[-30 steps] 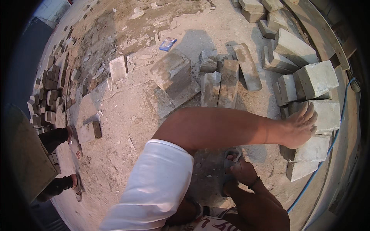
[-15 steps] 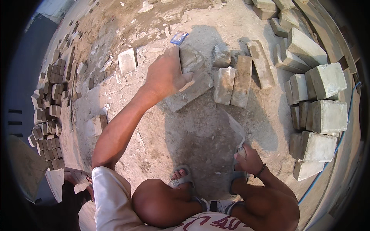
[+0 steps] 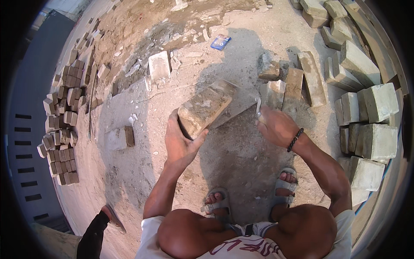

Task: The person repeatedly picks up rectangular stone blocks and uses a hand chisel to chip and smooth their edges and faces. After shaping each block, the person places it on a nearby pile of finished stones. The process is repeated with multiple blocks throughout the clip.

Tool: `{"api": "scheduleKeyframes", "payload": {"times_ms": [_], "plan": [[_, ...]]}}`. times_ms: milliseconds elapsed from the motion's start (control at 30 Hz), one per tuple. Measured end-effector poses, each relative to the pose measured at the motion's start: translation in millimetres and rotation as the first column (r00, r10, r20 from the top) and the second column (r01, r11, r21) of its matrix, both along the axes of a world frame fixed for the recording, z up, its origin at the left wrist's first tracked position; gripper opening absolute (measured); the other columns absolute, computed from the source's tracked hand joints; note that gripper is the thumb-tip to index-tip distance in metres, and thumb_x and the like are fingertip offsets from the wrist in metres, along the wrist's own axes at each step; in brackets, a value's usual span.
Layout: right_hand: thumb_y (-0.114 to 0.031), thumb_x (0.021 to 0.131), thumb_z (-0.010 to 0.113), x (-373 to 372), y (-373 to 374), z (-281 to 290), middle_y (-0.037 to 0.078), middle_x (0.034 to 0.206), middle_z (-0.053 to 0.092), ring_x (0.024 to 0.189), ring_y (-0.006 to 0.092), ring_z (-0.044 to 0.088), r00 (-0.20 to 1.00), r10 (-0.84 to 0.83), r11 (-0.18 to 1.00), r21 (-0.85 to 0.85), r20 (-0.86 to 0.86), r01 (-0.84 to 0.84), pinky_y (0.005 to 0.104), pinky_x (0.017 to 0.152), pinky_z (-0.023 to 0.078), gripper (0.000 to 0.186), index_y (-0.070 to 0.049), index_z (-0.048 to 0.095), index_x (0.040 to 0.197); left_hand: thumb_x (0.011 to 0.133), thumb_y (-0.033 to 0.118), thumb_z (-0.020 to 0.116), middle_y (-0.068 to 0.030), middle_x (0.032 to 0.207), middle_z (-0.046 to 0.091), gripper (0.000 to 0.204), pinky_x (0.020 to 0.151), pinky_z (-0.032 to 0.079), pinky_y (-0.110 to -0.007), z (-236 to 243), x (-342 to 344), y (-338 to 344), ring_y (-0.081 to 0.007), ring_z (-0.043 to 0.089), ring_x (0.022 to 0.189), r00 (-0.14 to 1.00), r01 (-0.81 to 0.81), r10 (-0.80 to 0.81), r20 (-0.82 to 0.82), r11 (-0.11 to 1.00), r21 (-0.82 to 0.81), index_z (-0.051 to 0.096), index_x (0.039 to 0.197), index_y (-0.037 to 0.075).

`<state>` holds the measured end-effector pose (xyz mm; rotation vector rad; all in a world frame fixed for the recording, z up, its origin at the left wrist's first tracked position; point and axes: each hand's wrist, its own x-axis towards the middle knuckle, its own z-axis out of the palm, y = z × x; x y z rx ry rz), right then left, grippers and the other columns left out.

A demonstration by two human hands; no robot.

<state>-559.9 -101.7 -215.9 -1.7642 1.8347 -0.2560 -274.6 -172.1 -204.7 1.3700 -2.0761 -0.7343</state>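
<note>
My left hand (image 3: 183, 142) is closed around the near end of a brick (image 3: 208, 105), thumb on its right side. Its top face is rough, with crumbs of grey mortar, and the far end is tilted away from me. Just beneath lies a flat grey slab (image 3: 238, 111), partly hidden by the brick. My right hand (image 3: 278, 125) grips the handle of a trowel (image 3: 258, 103), whose thin pale blade shows nearly edge-on beside the slab. Right of that blade lie a pale-topped brick (image 3: 276, 93), a brown brick (image 3: 294, 86) and a long leaning brick (image 3: 312, 80).
Stacked pale blocks (image 3: 378, 142) line the right side, near a blue hose (image 3: 366, 200). Piled bricks (image 3: 64, 162) stand far left. A loose brick (image 3: 119, 138), a white-topped block (image 3: 159, 65) and a blue packet (image 3: 221, 42) lie on the ground. Another person's foot (image 3: 113, 218) is at lower left.
My left hand has taken hold of the brick, lifted it and drawn it nearer. My right hand has moved up with the trowel from beside my foot toward the brick.
</note>
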Motion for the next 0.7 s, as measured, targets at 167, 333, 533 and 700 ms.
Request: {"api": "scheduleKeyframes", "payload": {"times_ms": [167, 333, 533, 700], "plan": [[-0.019, 0.09, 0.061, 37, -6, 60, 0.027, 0.084, 0.061, 0.084, 0.0485, 0.061, 0.988, 0.072, 0.99, -0.133, 0.135, -0.054, 0.0526, 0.076, 0.049, 0.032, 0.004, 0.048, 0.109, 0.073, 0.02, 0.086, -0.0246, 0.12, 0.057, 0.086, 0.097, 0.047, -0.04, -8, 17, 5, -0.0333, 0.059, 0.114, 0.999, -0.041, 0.04, 0.029, 0.999, 0.011, 0.035, 0.136, -0.008], [-0.022, 0.092, 0.058, 28, -14, 23, 0.028, 0.084, 0.062, 0.088, 0.0477, 0.062, 0.996, 0.093, 0.995, 0.038, 0.008, -0.093, 0.0526, 0.078, 0.049, 0.033, 0.005, 0.049, 0.109, 0.074, 0.017, 0.085, -0.0232, 0.121, 0.058, 0.081, 0.097, 0.048, -0.039, -17, 7, 10, -0.0306, 0.061, 0.113, 0.998, -0.052, 0.053, -0.042, 0.999, 0.012, 0.037, 0.134, -0.006], [-0.024, 0.093, 0.059, 49, 4, 84, 0.031, 0.083, 0.062, 0.089, 0.0482, 0.061, 0.965, 0.211, 0.973, -0.126, 0.155, -0.192, 0.0535, 0.079, 0.047, 0.034, 0.005, 0.051, 0.109, 0.07, 0.021, 0.085, -0.0225, 0.115, 0.055, 0.08, 0.092, 0.045, -0.045, -17, 8, 13, -0.0392, 0.055, 0.108, 0.995, -0.066, 0.059, -0.078, 0.994, -0.09, 0.042, 0.133, -0.002], [-0.026, 0.091, 0.061, 28, -29, 53, 0.028, 0.077, 0.059, 0.08, 0.0486, 0.06, 0.965, 0.207, 0.978, -0.035, 0.163, -0.204, 0.0476, 0.072, 0.048, 0.04, 0.006, 0.051, 0.113, 0.07, 0.02, 0.084, -0.0237, 0.114, 0.055, 0.08, 0.091, 0.045, -0.046, -12, 0, 13, -0.0399, 0.054, 0.107, 0.993, -0.075, 0.066, -0.097, 0.993, -0.091, 0.041, 0.133, -0.003]]}}
